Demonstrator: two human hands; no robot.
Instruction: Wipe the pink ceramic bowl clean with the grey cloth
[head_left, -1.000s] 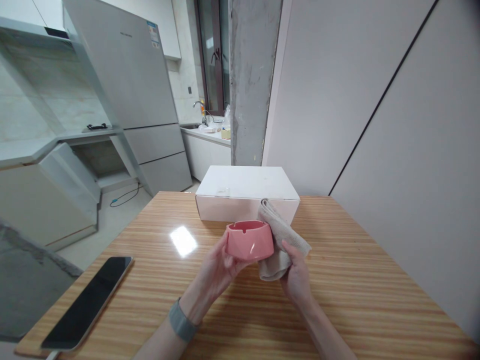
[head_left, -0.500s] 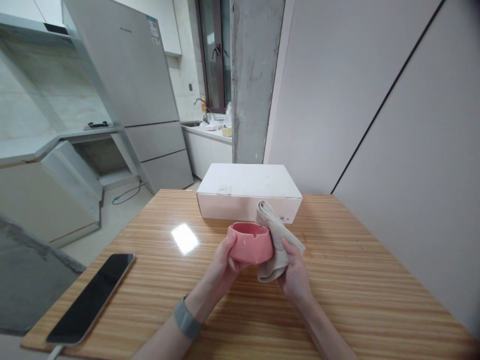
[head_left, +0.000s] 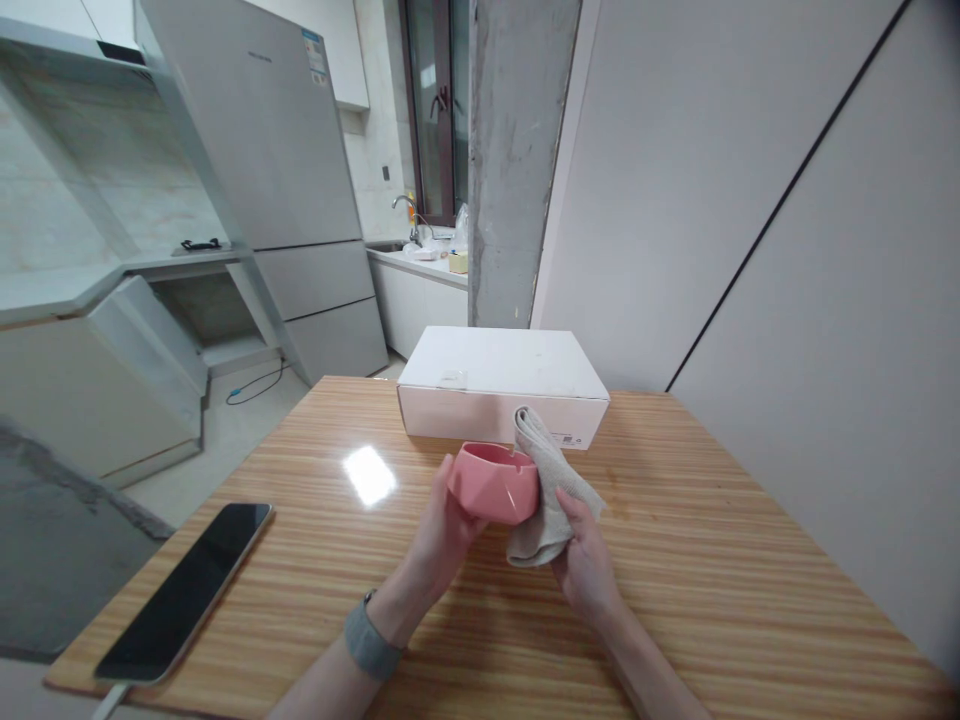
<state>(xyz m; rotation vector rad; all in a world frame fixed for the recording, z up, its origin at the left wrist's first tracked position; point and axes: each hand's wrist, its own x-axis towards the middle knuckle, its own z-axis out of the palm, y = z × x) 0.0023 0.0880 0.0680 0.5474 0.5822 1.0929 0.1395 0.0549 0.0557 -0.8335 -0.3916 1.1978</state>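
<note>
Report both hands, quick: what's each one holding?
Left hand: closed around the pink angular bowl.
Right hand: closed on the folded grey cloth.

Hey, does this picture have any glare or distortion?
In the head view, a bright glare patch on the table, left of the pink ashtray; also in the head view, the fridge leans, likely wide-angle distortion, and the top right corner darkens.

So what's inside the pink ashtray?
In the pink ashtray, held by the left hand, only some inner wall below the far rim can be seen. The near wall covers its floor, so whether anything lies there cannot be told.
</note>
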